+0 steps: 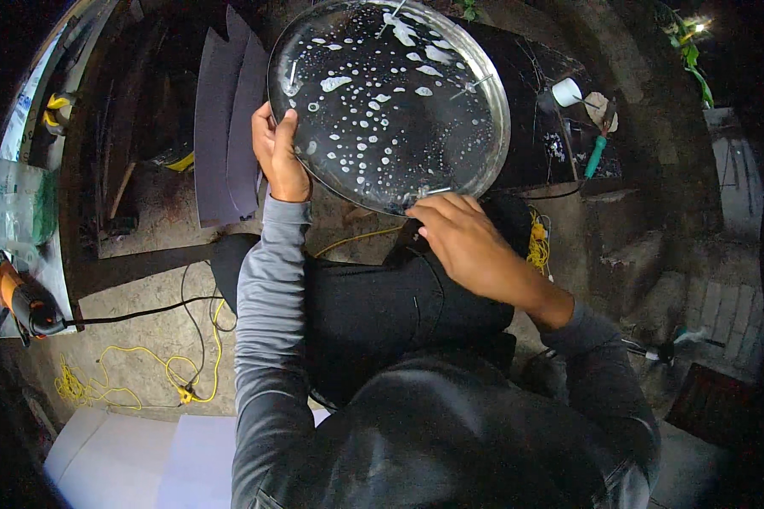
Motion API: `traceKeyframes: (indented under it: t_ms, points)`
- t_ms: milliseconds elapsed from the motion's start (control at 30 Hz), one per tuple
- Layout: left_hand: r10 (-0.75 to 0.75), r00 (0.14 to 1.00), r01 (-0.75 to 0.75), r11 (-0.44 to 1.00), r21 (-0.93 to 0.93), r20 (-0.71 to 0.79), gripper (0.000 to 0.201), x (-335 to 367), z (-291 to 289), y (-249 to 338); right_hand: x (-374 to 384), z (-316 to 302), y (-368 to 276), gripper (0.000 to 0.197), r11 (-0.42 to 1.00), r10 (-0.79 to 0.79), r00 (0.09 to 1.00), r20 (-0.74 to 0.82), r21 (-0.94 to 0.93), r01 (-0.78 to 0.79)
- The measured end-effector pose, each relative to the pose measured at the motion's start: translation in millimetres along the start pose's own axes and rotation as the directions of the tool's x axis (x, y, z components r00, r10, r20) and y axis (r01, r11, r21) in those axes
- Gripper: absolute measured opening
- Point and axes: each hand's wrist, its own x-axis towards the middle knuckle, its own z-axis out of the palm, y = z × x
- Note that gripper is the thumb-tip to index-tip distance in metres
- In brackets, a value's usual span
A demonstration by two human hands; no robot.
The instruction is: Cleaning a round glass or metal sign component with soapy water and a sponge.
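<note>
The disc (399,119) was pinched at its left edge by the left hand (282,161). Near-edge grip by the right hand (463,237) was unclear.

The disc (399,136) is smooth, glossy, with a shiny metal rim (497,157); sleeves (272,280) are matt cloth, the floor (144,314) rough.

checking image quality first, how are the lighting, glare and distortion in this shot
Head view: corners sink into black, while a small light glares at upper right; head view: the round pan shows a sheen along its rim; head view: the pale bench at left bows with the fisheye.
</note>
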Motion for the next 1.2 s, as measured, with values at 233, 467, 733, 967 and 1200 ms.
traceKeyframes:
  t_ms: [233, 467, 733, 967, 1200]
  points:
    - [-0.026, 1.0, 0.026, 1.0, -0.004, -0.012, 0.036, 1.2, -1.2, -1.7, 7.2, 19.8, -14.1, 0.037, 0.997, -0.072, 0.98, -0.185, 0.023, 0.077]
    - [-0.033, 0.999, 0.033, 0.999, -0.01, 0.011, 0.036, 1.9, -4.5, -2.6, -30.0, -13.9, 31.4, 0.027, 0.982, 0.025, 0.993, -0.115, -0.185, -0.046]
    - [-0.009, 1.0, 0.009, 1.0, -0.022, 0.004, 0.035, 1.6, -2.3, -2.8, -18.8, -8.2, 51.1, 0.017, 0.992, 0.021, 0.993, -0.119, -0.117, -0.035]
    - [-0.019, 0.999, 0.019, 1.0, 0.011, 0.029, 0.032, 1.3, -3.1, 2.5, -21.7, -31.4, 90.9, 0.023, 0.948, -0.004, 0.999, -0.051, -0.317, -0.013]
    - [-0.029, 0.999, 0.028, 0.999, 0.025, 0.029, 0.033, 2.1, -2.8, 3.4, -0.7, -57.6, 135.8, 0.018, 0.759, 0.02, 0.997, -0.072, -0.648, -0.062]
